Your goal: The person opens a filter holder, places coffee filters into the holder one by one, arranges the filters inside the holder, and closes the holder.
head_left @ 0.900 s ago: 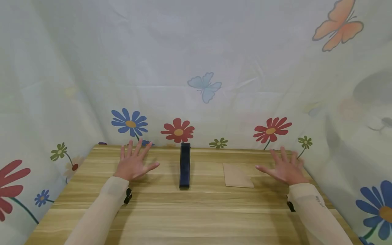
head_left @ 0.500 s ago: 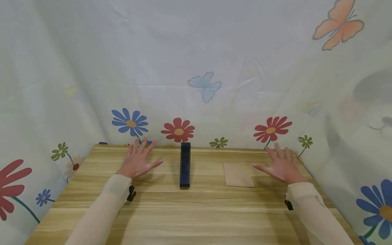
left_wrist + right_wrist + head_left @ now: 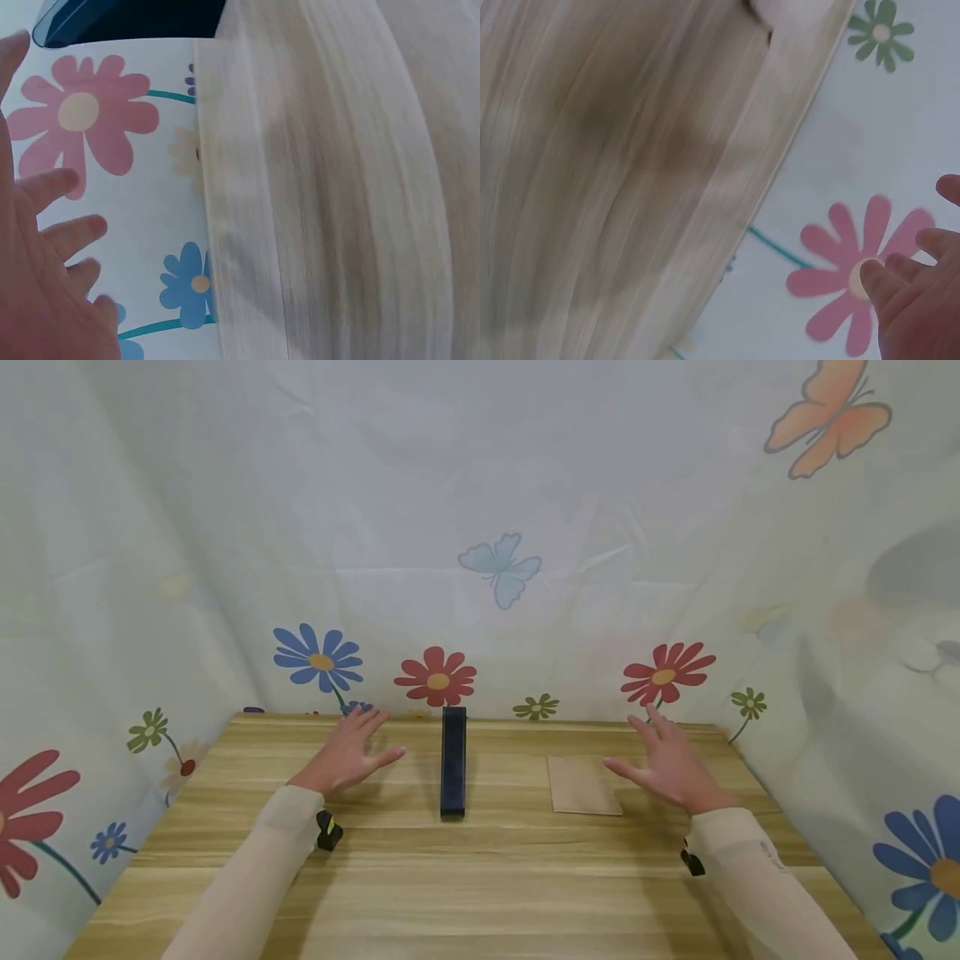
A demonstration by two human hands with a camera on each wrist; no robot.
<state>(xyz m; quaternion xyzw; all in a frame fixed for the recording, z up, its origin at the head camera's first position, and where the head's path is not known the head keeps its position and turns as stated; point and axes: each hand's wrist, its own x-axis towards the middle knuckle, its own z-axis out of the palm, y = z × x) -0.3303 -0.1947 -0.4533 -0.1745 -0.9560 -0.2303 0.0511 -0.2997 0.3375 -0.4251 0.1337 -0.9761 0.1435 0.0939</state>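
Observation:
A long, narrow navy-blue case (image 3: 453,764) with black ends lies on the wooden table (image 3: 480,893), pointing away from me. To its right is a flat beige sheet (image 3: 581,787). My left hand (image 3: 345,760) hovers left of the case, fingers spread and thumb towards it, holding nothing. On the other side my right hand (image 3: 673,768) hangs over the table just right of the sheet, its thumb close to the sheet's edge and its fingers apart. In the left wrist view, the dark case (image 3: 135,21) shows at the top, beyond the thumb.
Behind the table's far edge hangs a pale curtain (image 3: 375,527) printed with flowers and butterflies. It also runs down both sides. A dark wrist camera (image 3: 328,831) sits at the left sleeve, and another camera (image 3: 692,860) at the right one.
Both hands have moved inwards, the left one towards the case and the right one towards the sheet. The case and the sheet stay where they were.

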